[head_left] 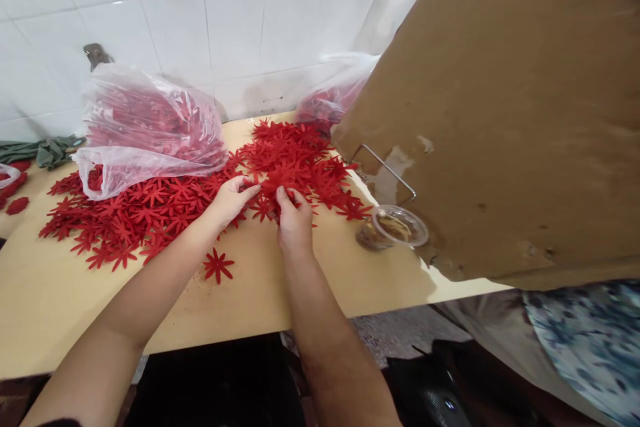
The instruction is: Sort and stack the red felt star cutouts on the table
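Observation:
My left hand and my right hand meet over the table, fingertips pinched close together. Between them is a red fabric flower with narrow petals; both hands grip its edges. Whether it is one layer or a few stacked, I cannot tell. Behind and left of my hands spreads a large heap of similar red flowers, and a second heap lies just beyond my fingers. One single flower rests flat on the table, below my left wrist.
A clear plastic bag full of red pieces sits on the left heap; another bag stands by the wall. At right, a clear plastic cup lies tilted near a bent metal wire and a large brown cardboard panel.

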{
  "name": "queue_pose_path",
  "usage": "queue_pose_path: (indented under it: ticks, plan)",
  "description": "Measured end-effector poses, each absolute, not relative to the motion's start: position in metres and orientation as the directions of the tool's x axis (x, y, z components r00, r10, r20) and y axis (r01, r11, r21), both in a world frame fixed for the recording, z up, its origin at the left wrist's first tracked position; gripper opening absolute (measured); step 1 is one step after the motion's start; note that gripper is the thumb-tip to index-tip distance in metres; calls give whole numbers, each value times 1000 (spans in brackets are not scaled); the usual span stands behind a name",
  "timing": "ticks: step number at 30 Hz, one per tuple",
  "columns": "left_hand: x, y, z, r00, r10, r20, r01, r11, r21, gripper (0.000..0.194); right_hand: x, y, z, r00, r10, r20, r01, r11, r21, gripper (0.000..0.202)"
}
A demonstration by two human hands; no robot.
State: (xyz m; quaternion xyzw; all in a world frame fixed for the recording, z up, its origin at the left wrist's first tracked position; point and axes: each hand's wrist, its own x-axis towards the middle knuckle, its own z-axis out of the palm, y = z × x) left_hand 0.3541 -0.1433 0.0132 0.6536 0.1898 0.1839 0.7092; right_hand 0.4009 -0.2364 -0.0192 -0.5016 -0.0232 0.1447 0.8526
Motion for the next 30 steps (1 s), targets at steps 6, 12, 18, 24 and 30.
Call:
queue_pose_path:
  ticks: [6, 12, 18, 24, 30]
  plan:
    - [368, -138, 6, 867, 498, -6, -8, 26, 1000, 9, 410, -239, -24, 981, 164, -103, -170, 472, -865, 29]
    - [382, -122, 2, 766, 642, 40, 24, -90, 996, 11, 415, -242, -25, 991, 61, -117, -131, 478, -868, 29]
    - [406, -138, 21, 837, 546, 20, 47, -108, 993, 45, 416, -240, -32, 997, 73, 10, -14, 319, -948, 28]
    - [406, -160, 32, 921, 372, -117, 146, -49, 988, 38, 414, -245, -26, 995, 50, 87, 74, 222, -972, 30]
    - [386, -158, 37, 942, 325, -78, 134, -155, 979, 22, 411, -246, -22, 993, 47, 108, 94, 226, -970, 36]
